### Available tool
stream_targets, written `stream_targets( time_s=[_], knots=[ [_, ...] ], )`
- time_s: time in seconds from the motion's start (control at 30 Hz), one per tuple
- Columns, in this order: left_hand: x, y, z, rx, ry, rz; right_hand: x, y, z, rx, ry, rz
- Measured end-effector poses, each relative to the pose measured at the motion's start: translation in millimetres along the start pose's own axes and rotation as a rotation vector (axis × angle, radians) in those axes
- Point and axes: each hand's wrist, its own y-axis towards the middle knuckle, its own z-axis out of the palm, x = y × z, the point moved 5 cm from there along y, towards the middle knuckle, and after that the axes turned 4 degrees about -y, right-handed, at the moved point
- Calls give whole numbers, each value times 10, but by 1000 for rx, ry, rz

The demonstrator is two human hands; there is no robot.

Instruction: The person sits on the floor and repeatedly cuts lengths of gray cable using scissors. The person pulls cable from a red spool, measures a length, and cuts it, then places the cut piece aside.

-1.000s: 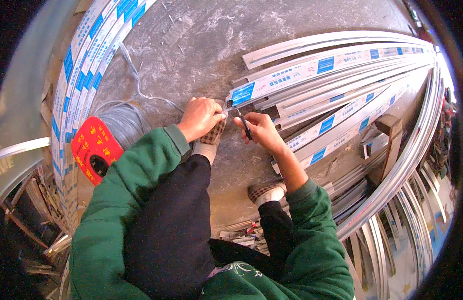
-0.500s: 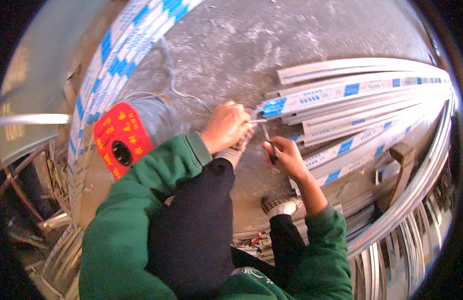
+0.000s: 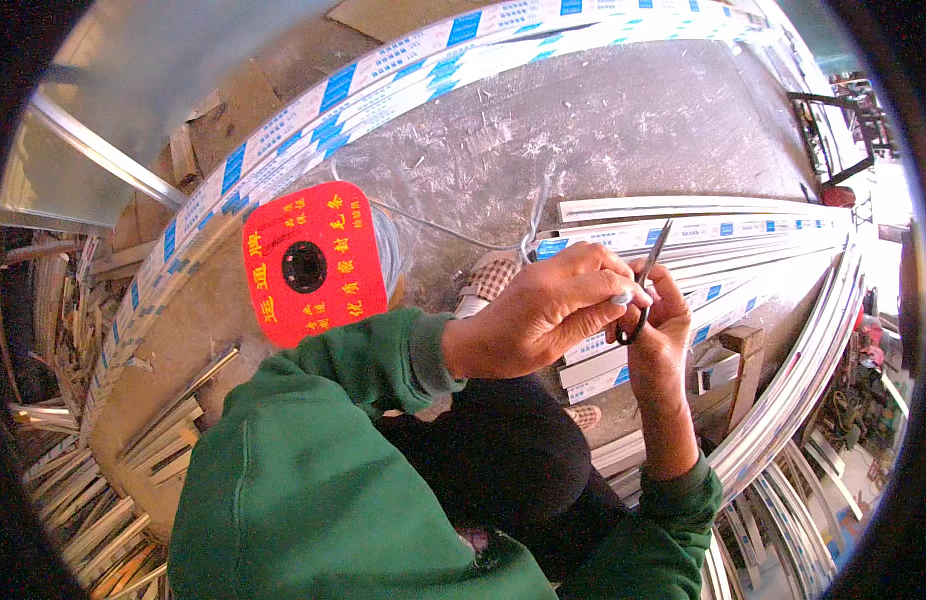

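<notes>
In front of me both hands are close together over the ends of the long white profiles (image 3: 683,236). My left hand (image 3: 543,315) is closed, thumb and fingers pinching a thin grey strip, of which a short end (image 3: 621,298) shows at the fingertips. My right hand (image 3: 663,325) holds scissors (image 3: 657,250) by their black handles, with the blades pointing up and away from me. Its fingers almost meet those of the left hand. To the left stands a red-flanged reel (image 3: 358,285) wound with grey strip; a loose length (image 3: 443,232) trails from it across the floor.
A long curved-looking bundle of white and blue wrapped profiles (image 3: 328,125) lies beyond the reel. More profiles (image 3: 798,375) lie at the right, beside a wooden block (image 3: 745,372). Offcuts (image 3: 93,530) are piled at lower left. My checkered shoe (image 3: 493,275) is beside the left hand.
Both hands have come together and moved right. The scissors have turned from pointing at the strip to pointing up and away. My view has shifted, bringing the reel nearer the middle.
</notes>
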Motion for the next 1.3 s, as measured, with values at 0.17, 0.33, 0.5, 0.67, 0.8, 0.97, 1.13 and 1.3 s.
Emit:
stream_targets(
  time_s=[0.17, 0.33, 0.5, 0.67, 0.8, 0.97, 1.13, 1.3],
  knots=[
    [-18, -311, -565, -113, 23, -120, 718, -361, 106, -159, -176, -174],
    [270, -831, -959, -20, 374, -266, 1348, -818, 223, -302, -92, -360],
    [277, -1021, -245, 205, 413, -96, 1601, -1086, 369, -246, 105, -524],
    [82, -1082, -193, 372, 66, -413, 2078, -1334, -187, -346, 204, -788],
    [-176, -1005, -309, 72, 243, -249, 2162, -1631, -497, -360, 325, -884],
    [-199, -573, 483, -25, 465, 259, 2034, -1555, -152, -175, 395, -920],
    [224, -393, 779, 299, 147, -227, 1941, -1662, -330, -249, 455, -979],
    [494, -481, -230, 168, 271, -205, 1585, -2052, -1590, -554, 550, -1135]
  ],
)
